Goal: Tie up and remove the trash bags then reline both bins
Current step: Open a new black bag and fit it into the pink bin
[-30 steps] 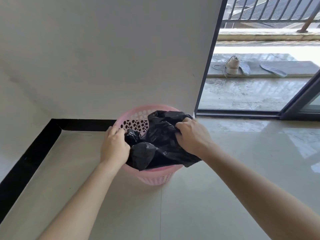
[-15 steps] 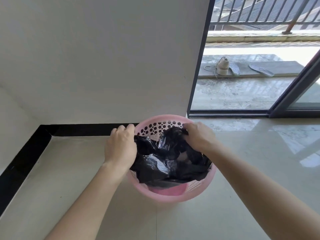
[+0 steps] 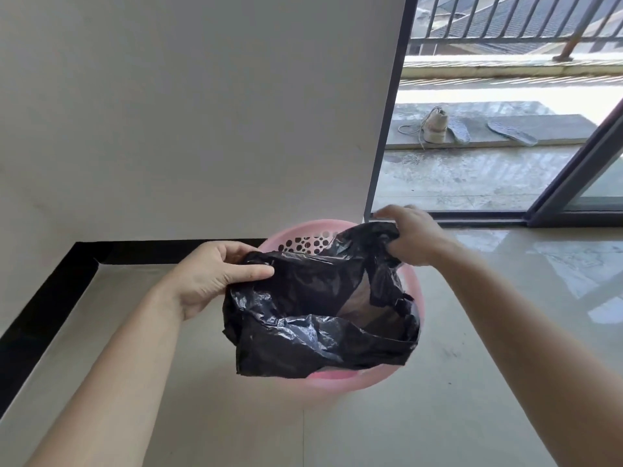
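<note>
Both hands are on the black bag (image 3: 320,318), and it is spread open over the pink bin (image 3: 337,380), which stands on the tiled floor (image 3: 472,399) in the corner. At the bin's nine o'clock, the left hand (image 3: 215,278) has a clenched grip on the bag's edge, thumb laid over the film and fingers curled behind. At one o'clock, the right hand (image 3: 414,237) has bunched the far edge in its fingers and holds it just above the rim. The near side of the bag hangs over the rim at six o'clock. The perforated wall shows bare at twelve. The bag looks slack and empty, so I read this as lining, not removal.

Here's the danger. The film is thin, and a hard tug across the rim could split it. If the edge isn't folded well over the rim, the bag may slump inside. The bin looks light, so an uneven pull could tip or skid it on that glossy tile.

There is no readable brand or writing on the bag or bin. The shoe (image 3: 435,124) out at one o'clock is too small to tell.
</note>
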The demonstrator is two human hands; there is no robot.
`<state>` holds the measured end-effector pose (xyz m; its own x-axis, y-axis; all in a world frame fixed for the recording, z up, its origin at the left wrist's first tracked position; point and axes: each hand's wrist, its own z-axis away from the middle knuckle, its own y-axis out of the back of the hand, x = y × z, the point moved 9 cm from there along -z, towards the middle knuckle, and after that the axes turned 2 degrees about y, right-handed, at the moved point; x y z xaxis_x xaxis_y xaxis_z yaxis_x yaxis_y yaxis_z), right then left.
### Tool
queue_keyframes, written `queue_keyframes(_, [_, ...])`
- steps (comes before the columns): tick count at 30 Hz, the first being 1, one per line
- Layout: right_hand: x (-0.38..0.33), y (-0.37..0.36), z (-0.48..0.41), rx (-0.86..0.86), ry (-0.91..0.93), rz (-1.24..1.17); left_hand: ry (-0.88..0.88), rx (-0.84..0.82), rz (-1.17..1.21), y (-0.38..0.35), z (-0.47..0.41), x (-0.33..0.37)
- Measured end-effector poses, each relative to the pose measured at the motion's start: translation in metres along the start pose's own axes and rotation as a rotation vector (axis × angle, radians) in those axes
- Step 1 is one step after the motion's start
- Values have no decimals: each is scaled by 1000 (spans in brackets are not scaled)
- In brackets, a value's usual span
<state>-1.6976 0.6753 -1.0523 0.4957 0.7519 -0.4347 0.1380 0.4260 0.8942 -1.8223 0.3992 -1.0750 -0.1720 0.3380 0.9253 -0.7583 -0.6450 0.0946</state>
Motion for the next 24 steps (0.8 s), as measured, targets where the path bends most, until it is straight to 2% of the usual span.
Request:
queue_keyframes(2, [-23, -2, 3, 19, 94, 27, 5, -9, 128, -6, -4, 1])
queue_keyframes(5, [-65, 7, 18, 258, 199, 481, 27, 54, 257, -9, -9, 4])
queue_keyframes(7, [-89, 1, 27, 324, 274, 582, 31, 138, 289, -5, -13, 5])
queue_keyframes(9, [-95, -7, 28, 295, 328, 409, -9, 178, 311, -2, -17, 8])
queue_keyframes(12, [-78, -13, 14, 263, 256, 180, -96, 181, 333, 1, -23, 11])
queue_keyframes(14, [-69, -10, 5, 352, 237, 242, -167, 293, 249, 14, -32, 11])
queue_keyframes(16, [-57, -9, -8, 412, 207, 328, -210, 480, 122, 36, -42, 9])
queue_keyframes(18, [-36, -10, -26, 402, 108, 338, -166, 630, 32, 57, -53, 0])
queue_keyframes(19, [-24, -11, -36, 379, 43, 330, -113, 653, -11, 63, -60, -7])
queue_keyframes(22, [3, -19, -57, 300, -103, 256, 98, 533, -135, 61, -83, -31])
queue_keyframes(24, [15, -27, -68, 256, -166, 190, 170, 455, -156, 53, -95, -43])
